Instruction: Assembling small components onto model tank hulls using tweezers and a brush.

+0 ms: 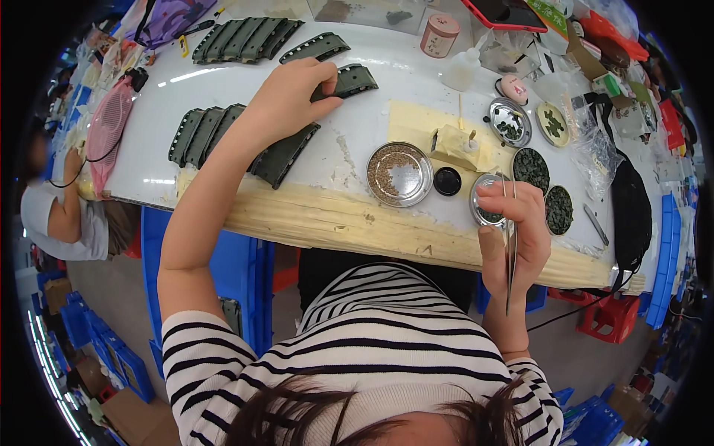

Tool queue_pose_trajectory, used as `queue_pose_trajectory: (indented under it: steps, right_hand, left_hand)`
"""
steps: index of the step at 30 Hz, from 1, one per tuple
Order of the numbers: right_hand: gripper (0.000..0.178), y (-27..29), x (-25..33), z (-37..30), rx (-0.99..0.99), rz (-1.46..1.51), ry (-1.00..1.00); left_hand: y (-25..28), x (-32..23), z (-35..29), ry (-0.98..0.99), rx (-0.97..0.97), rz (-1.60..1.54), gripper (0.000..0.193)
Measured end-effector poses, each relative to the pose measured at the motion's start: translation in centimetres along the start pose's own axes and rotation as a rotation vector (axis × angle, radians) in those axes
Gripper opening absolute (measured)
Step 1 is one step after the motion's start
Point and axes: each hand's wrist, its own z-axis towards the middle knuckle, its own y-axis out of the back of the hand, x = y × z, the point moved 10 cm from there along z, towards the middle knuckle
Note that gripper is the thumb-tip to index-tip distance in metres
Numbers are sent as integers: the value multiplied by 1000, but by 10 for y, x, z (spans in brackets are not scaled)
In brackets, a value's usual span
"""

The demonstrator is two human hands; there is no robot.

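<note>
My left hand [294, 93] reaches over the table with thumb and fingers closed on a dark green curved strip [358, 79], whose near end the hand hides. Just beyond it lies another green strip [316, 47] with light spots along its edge. More green strips [195, 137] lie in a row partly under my left forearm. In my right hand [529, 230] is a pair of metal tweezers [510, 271], held upright near the table's front edge. Behind that hand, partly hidden, is a small round metal dish [480, 199]. Round dishes of small dark green pieces [530, 169] stand beside it.
A metal dish of brown grains [387, 175] and a black round cap [447, 181] sit mid-table beside a yellow block [455, 147]. Farther back are a pink canister [439, 36] and a white bottle [462, 68]. Another person [71, 201] is at the left.
</note>
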Motion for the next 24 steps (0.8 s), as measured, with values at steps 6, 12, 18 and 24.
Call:
queue_pose_trajectory:
  steps: [6,12,18,24]
  right_hand:
    - [37,-27,1,8,31,90,-14]
    - [43,-46,6,12,168,335,3]
    - [49,-37,4,0,-18,437,-64]
    - [46,-36,13,0,55,143,75]
  left_hand:
    - [33,-69,-43,-63,-139,-247,40]
    - [7,-108,-81,-120,-141,-800,54]
    - [-56,-111,-89,72,-206,-1918,91]
    - [-77,-132,-93,315,-229,-2221,59]
